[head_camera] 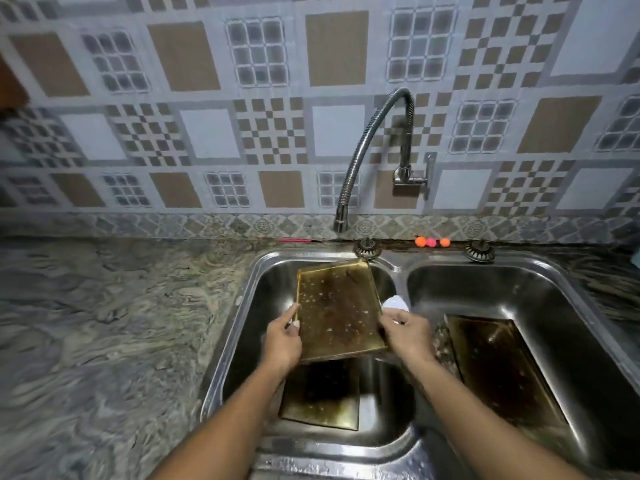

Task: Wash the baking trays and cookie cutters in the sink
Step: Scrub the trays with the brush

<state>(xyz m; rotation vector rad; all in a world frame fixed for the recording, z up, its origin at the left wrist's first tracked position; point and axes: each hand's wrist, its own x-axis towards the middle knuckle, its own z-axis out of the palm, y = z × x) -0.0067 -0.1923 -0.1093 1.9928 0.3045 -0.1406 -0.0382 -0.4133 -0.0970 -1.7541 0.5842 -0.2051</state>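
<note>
A stained golden baking tray (337, 308) is held above the left basin of the steel double sink (239, 306), tilted toward me. My left hand (282, 339) grips its left edge and my right hand (407, 332) grips its right edge. A second dirty tray (320, 396) lies on the bottom of the left basin, partly under the held one. A third tray (498, 362) leans in the right basin. Something white (394, 302) shows just behind my right hand. No cookie cutters can be made out.
A flexible steel tap (363, 150) arches from the tiled wall, its spout over the back of the left basin; no water is visible. Marbled stone counter (114, 323) stretches to the left. Small orange and pink balls (432, 241) sit behind the sink, by two drain strainers.
</note>
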